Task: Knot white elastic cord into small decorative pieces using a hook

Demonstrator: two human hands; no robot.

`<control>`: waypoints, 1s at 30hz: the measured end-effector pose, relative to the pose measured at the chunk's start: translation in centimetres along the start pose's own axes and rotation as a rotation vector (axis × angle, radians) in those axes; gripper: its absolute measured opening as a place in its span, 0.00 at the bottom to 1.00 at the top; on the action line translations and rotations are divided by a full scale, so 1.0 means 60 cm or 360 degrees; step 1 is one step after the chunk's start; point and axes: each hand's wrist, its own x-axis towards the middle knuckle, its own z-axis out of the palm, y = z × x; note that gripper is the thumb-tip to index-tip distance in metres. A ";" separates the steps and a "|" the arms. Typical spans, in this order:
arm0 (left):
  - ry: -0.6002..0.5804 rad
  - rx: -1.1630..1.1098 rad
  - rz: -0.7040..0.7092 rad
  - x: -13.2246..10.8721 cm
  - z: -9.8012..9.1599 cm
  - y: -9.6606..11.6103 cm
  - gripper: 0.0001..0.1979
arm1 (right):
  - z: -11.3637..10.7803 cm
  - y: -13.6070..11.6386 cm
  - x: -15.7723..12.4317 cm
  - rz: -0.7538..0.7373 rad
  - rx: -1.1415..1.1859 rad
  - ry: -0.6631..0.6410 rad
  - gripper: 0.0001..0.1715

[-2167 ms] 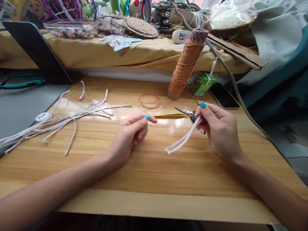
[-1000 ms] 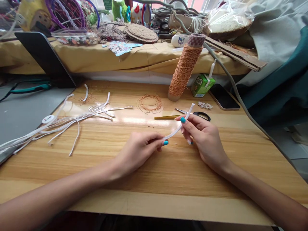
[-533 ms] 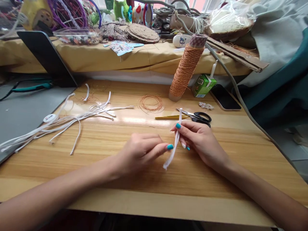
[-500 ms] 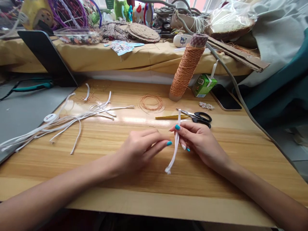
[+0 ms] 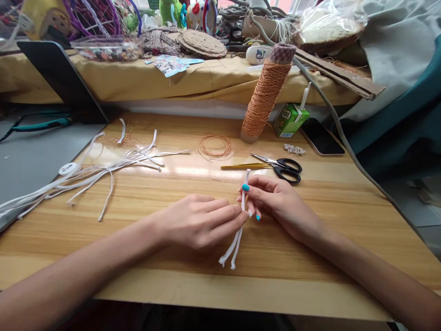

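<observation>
1. Bare tabletop (image 5: 275,266) on the near side of the right hand (image 5: 274,197) is passable.
2. Scissors (image 5: 277,164) and gold tweezers (image 5: 243,166) obstruct just beyond it.
3. White cords (image 5: 119,162) sprawl beyond and left of the left hand (image 5: 205,223).

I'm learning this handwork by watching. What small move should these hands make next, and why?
I'd likely slide the left hand down the narrow white fabric cording and bring its two lower tails together: they hang spread apart, while the right hand pinches the cording near its top and the left hand is at its middle.
</observation>
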 end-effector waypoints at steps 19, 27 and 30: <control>0.0047 -0.1826 -0.1314 0.011 0.020 0.007 0.05 | 0.002 0.005 -0.015 -0.0253 -0.0836 0.0188 0.10; 0.0058 -0.1902 -0.1467 0.015 0.019 0.005 0.06 | 0.008 0.004 -0.012 -0.0244 -0.0729 0.0205 0.10; 0.0302 -0.1850 -0.1520 0.016 0.020 0.007 0.06 | 0.005 0.003 -0.011 -0.0174 -0.0679 0.0183 0.11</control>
